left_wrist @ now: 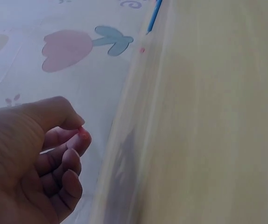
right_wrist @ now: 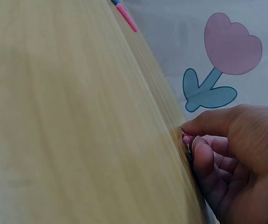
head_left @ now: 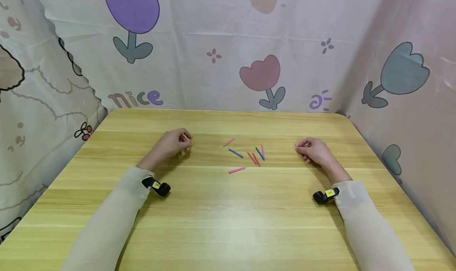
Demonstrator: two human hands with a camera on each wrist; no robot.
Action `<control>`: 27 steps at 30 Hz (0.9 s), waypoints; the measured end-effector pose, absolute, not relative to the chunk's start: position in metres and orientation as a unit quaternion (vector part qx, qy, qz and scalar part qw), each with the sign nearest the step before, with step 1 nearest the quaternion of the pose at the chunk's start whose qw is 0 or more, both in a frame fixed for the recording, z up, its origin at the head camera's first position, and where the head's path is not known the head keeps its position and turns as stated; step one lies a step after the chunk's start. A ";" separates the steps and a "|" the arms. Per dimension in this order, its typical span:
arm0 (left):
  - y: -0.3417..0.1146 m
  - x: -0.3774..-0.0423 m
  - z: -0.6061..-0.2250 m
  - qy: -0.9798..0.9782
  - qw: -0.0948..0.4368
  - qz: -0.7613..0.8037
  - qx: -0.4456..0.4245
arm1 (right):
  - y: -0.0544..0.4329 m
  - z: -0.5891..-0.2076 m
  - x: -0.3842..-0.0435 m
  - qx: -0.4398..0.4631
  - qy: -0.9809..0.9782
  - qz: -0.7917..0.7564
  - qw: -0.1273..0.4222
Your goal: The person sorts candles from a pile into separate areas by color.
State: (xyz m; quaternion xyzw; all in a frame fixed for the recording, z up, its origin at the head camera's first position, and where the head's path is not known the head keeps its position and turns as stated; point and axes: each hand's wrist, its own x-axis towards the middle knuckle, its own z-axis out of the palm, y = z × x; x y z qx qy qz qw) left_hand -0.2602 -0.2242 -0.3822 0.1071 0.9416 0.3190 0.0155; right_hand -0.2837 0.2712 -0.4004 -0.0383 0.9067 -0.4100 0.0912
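Observation:
Over the left part of the table, my left hand (head_left: 174,141) pinches a thin red stick (left_wrist: 81,131) between thumb and forefinger; only its end shows. On the right, my right hand (head_left: 314,150) pinches a pink stick (right_wrist: 186,139), mostly hidden by the fingertips. Between the hands several slim sticks lie scattered: a pink stick (head_left: 229,142) at the back, a blue stick (head_left: 236,153), and another pink stick (head_left: 237,170) nearest the front. Two red sticks (head_left: 251,158) lie side by side, close to a blue stick (head_left: 259,152) and a pink stick (head_left: 263,149) whose near ends meet.
The wooden table (head_left: 228,215) has pale plank-like stripes. A patterned cloth (head_left: 199,81) with flowers hangs behind it and along both sides. A small black camera (head_left: 156,186) sits on the left sleeve cuff, and another black camera (head_left: 325,196) on the right.

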 end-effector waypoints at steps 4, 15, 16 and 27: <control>-0.238 -0.263 -0.383 0.948 0.005 0.311 0.073 | 0.270 -0.401 -0.284 -0.040 0.906 -0.412 0.088; -0.263 -0.263 -0.387 0.956 0.007 0.291 0.037 | 0.271 -0.400 -0.283 -0.033 0.909 -0.406 0.090; -0.264 -0.262 -0.387 0.956 0.009 0.290 0.036 | 0.271 -0.400 -0.283 -0.033 0.909 -0.406 0.090; -0.265 -0.265 -0.391 0.966 0.021 0.255 0.026 | 0.271 -0.399 -0.283 -0.028 0.908 -0.409 0.088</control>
